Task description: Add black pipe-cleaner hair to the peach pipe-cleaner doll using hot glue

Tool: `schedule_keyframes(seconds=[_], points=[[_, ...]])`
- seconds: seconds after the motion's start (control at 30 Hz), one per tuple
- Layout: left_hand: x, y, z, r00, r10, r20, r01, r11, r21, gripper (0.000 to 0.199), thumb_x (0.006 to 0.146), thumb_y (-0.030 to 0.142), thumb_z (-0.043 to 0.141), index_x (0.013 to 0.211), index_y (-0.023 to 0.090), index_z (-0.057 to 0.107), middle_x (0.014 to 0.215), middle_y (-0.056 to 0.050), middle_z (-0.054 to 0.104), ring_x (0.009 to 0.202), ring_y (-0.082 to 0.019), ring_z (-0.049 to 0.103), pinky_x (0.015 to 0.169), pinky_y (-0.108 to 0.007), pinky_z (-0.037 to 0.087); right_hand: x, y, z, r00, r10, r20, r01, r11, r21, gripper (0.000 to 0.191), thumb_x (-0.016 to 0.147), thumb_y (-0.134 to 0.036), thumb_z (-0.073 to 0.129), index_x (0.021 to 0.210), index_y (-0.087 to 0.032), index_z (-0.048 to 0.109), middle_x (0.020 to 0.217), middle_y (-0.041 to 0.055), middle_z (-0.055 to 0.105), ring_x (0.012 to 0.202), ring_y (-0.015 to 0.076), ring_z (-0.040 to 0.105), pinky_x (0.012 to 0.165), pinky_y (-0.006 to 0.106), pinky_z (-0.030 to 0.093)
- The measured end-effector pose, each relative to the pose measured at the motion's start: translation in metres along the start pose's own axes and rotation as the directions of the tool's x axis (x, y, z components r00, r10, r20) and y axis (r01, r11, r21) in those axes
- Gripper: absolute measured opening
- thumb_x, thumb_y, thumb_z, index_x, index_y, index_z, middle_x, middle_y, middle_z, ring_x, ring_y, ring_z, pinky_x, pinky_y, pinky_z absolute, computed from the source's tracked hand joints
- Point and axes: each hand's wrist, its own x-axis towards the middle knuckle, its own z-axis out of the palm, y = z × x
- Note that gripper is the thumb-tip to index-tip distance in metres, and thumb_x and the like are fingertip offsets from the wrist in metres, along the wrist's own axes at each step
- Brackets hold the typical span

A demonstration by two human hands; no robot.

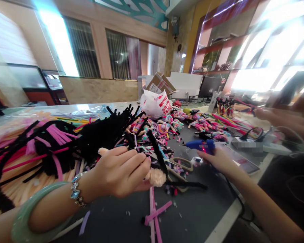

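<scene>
My left hand is closed round a pipe-cleaner figure, its palm side turned away from me. The figure's peach fuzzy ball shows past my fingertips, with black stems sticking out and pink stems hanging below. A peach end also pokes out by my knuckles. To the right, my right hand grips a blue hot glue gun with a small red light. Its nozzle points left, apart from the figure. Beige-handled scissors lie on the dark mat between my hands.
Bundled pipe cleaners cover the left side. Several finished colourful figures are heaped behind, before a white plastic bag. A phone-like flat device and a power strip lie right. Another person's blurred hand is at far right.
</scene>
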Motion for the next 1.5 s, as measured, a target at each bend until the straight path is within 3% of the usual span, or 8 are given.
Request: schedule_keyframes(seconds=[0.33,0.57,0.8,0.87,0.93,1.03,1.23,1.5], points=[[0.0,0.0,0.002,1.0,-0.006,-0.003,0.006,1.0,-0.009,0.032,0.088,0.039,0.053,0.077,0.01,0.061,0.066,-0.006,0.068,0.054,-0.014,0.061,0.05,-0.027,0.044,0.001,0.003,-0.003,1.0,-0.025,-0.001,0.025,0.985,-0.173,0.037,0.073,-0.051,0.058,0.063,-0.016,0.061,0.057,0.0061,0.064,0.058,0.0237,0.06,0.053,0.031,0.041],[0.001,0.001,0.002,1.0,-0.002,-0.004,0.002,1.0,-0.011,0.03,0.088,0.037,0.053,0.076,0.01,0.06,0.065,-0.006,0.068,0.054,-0.014,0.062,0.05,-0.027,0.044,0.001,0.006,-0.03,0.984,-0.134,0.118,0.159,0.96,-0.232,0.042,0.069,-0.054,0.064,0.084,-0.015,0.067,0.076,0.0067,0.071,0.068,0.0242,0.064,0.06,0.032,0.046],[0.002,0.002,0.001,1.0,0.015,-0.011,-0.015,1.0,-0.02,0.03,0.085,0.038,0.058,0.078,0.008,0.062,0.066,-0.006,0.069,0.054,-0.015,0.063,0.046,-0.027,0.044,-0.051,-0.009,-0.058,0.965,-0.246,0.096,0.259,0.813,-0.521,0.043,0.057,-0.039,0.077,0.09,-0.011,0.071,0.087,0.0184,0.073,0.078,0.0374,0.067,0.073,0.05,0.051],[0.002,0.004,0.001,0.999,0.031,-0.009,-0.031,0.999,-0.025,0.028,0.084,0.035,0.059,0.078,0.008,0.062,0.066,-0.007,0.068,0.054,-0.016,0.063,0.046,-0.028,0.044,-0.075,-0.028,-0.054,0.89,-0.435,0.134,0.446,0.775,-0.447,0.046,0.068,-0.045,0.071,0.103,-0.016,0.069,0.103,0.0162,0.071,0.091,0.0377,0.066,0.081,0.053,0.051],[0.002,0.006,0.0,0.999,0.049,-0.007,-0.05,0.998,-0.037,0.026,0.083,0.033,0.061,0.079,0.007,0.063,0.066,-0.007,0.068,0.055,-0.016,0.063,0.046,-0.028,0.044,-0.094,-0.053,-0.044,0.733,-0.636,0.241,0.68,0.686,-0.259,0.041,0.081,-0.044,0.061,0.117,-0.024,0.062,0.114,0.009,0.068,0.1,0.0301,0.065,0.084,0.044,0.052],[0.003,0.01,-0.001,0.998,0.059,-0.024,-0.06,0.997,-0.054,0.026,0.086,0.031,0.057,0.08,0.007,0.064,0.068,-0.007,0.068,0.056,-0.016,0.063,0.046,-0.028,0.044,-0.107,-0.085,-0.023,0.64,-0.739,0.208,0.761,0.648,-0.038,0.03,0.09,-0.024,0.054,0.119,-0.029,0.056,0.112,0.0025,0.066,0.1,0.0168,0.063,0.085,0.026,0.05],[0.006,0.017,-0.006,0.997,0.077,-0.032,-0.08,0.992,-0.098,0.026,0.09,0.028,0.05,0.081,0.008,0.065,0.071,-0.008,0.068,0.058,-0.016,0.062,0.052,-0.029,0.046,-0.102,-0.102,0.007,0.65,-0.76,-0.008,0.732,0.624,0.272,0.015,0.086,-0.014,0.06,0.098,-0.021,0.064,0.088,0.0007,0.069,0.081,0.0116,0.063,0.074,0.02,0.048],[0.008,0.022,-0.006,0.995,0.067,-0.07,-0.075,0.99,-0.119,0.025,0.089,0.027,0.051,0.079,0.009,0.066,0.068,-0.007,0.068,0.055,-0.016,0.062,0.048,-0.03,0.046,-0.104,-0.108,0.012,0.681,-0.732,-0.033,0.67,0.604,0.431,0.007,0.083,-0.013,0.062,0.083,-0.019,0.064,0.076,-0.0005,0.066,0.07,0.0116,0.06,0.067,0.022,0.047]])
